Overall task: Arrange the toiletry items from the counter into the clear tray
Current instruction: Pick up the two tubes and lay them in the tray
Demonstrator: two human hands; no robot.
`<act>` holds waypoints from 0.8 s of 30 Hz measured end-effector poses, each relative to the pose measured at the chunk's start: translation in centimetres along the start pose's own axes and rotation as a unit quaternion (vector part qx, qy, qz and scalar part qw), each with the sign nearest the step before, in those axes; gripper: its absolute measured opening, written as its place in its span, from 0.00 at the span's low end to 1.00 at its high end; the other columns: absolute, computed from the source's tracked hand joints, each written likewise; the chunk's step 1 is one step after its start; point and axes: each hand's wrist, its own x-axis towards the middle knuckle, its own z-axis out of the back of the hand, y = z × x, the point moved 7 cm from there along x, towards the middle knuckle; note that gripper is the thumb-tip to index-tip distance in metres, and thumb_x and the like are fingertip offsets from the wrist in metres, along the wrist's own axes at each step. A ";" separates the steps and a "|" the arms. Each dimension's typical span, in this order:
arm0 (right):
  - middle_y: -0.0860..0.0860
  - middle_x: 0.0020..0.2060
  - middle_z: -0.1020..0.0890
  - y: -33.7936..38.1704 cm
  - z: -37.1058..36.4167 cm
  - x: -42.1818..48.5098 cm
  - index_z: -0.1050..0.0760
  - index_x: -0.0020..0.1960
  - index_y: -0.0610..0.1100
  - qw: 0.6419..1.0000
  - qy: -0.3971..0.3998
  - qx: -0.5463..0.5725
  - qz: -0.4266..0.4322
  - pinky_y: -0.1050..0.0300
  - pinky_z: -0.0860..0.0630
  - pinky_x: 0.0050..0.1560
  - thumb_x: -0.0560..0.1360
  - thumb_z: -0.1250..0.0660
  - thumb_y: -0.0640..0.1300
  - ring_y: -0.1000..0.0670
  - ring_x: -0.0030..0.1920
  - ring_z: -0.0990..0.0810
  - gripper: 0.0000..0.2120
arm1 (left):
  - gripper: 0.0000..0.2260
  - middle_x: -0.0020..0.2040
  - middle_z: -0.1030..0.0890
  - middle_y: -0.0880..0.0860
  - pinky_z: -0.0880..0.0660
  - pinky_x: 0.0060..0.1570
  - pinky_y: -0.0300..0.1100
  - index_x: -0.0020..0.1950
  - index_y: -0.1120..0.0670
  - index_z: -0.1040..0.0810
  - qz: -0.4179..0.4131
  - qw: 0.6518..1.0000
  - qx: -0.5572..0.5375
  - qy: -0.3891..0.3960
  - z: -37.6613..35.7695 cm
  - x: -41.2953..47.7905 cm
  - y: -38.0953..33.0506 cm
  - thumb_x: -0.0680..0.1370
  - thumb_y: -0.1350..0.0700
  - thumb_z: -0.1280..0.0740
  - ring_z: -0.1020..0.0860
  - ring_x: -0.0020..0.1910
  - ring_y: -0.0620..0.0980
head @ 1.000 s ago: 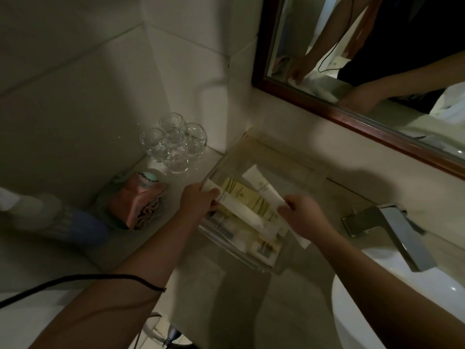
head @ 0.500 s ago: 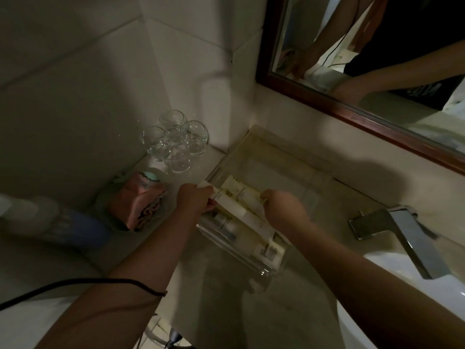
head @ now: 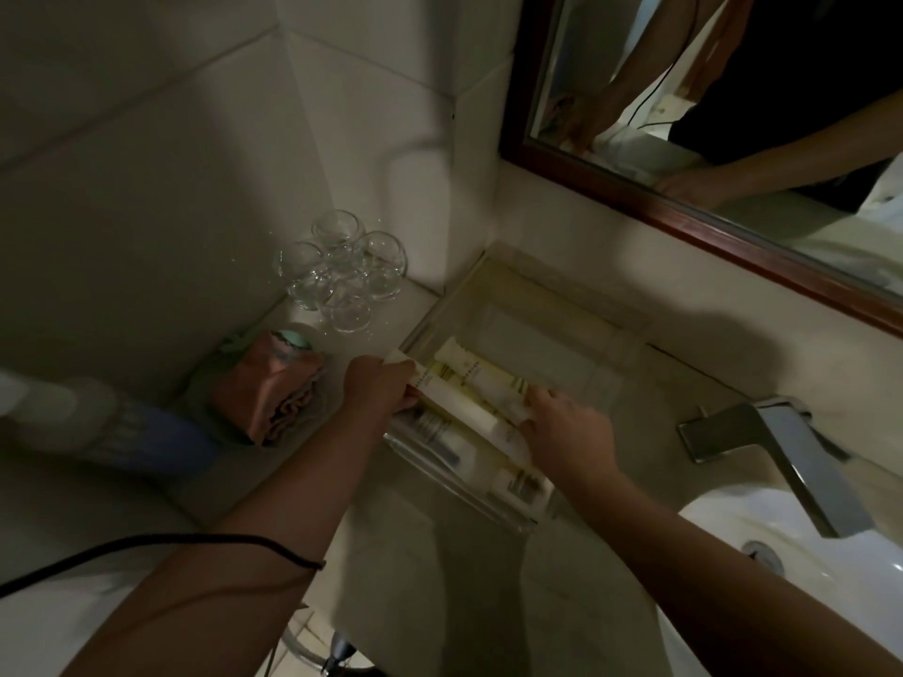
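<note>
The clear tray [head: 562, 295] sits on the counter against the wall under the mirror. Several white and cream toiletry tubes and small bottles lie packed in its near end. My left hand [head: 378, 383] pinches the left end of a long white tube [head: 469, 412] at the tray's left rim. A second white tube [head: 481, 373] lies just behind it, and my right hand [head: 567, 430] grips its right end inside the tray. Small bottles [head: 440, 432] lie under the tubes by the near wall. The far half of the tray holds nothing I can make out.
A cluster of upturned clear glasses [head: 342, 271] stands in the corner left of the tray. A pink folded cloth [head: 266, 388] rests on a dish beside my left hand. The chrome faucet [head: 777, 456] and white basin [head: 806, 569] are at the right.
My right hand has brought the second tube down from above the tray and laid it among the others. My left hand has stayed on the long tube's end.
</note>
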 end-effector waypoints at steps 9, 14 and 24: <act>0.52 0.40 0.19 0.0 0.7 0.7 0.25 0.48 0.49 0.999 -0.028 -0.008 0.017 0.60 0.35 0.29 0.79 0.42 0.48 0.48 0.32 0.23 0.08 | 0.04 0.39 0.20 0.59 0.18 0.37 0.44 0.46 0.63 0.24 0.003 1.000 -0.008 -0.001 0.2 -0.3 -0.2 0.74 0.63 0.32 0.19 0.36 0.53; 0.51 0.33 0.19 -0.3 0.9 1.7 0.23 0.46 0.47 0.999 -0.036 0.008 -0.007 0.59 0.30 0.30 0.79 0.42 0.47 0.49 0.30 0.23 0.10 | 0.04 0.40 0.20 0.60 0.18 0.43 0.50 0.44 0.63 0.24 0.020 0.999 -0.035 0.013 -0.8 -0.7 -0.3 0.75 0.63 0.31 0.18 0.38 0.55; 0.55 0.44 0.21 -0.7 1.8 -1.3 0.24 0.50 0.51 0.993 -0.092 0.069 0.008 0.62 0.32 0.31 0.78 0.39 0.55 0.53 0.33 0.24 0.10 | 0.04 0.43 0.19 0.61 0.18 0.37 0.45 0.44 0.63 0.22 0.025 0.999 -0.031 0.018 -3.1 -1.0 0.3 0.75 0.62 0.30 0.18 0.37 0.54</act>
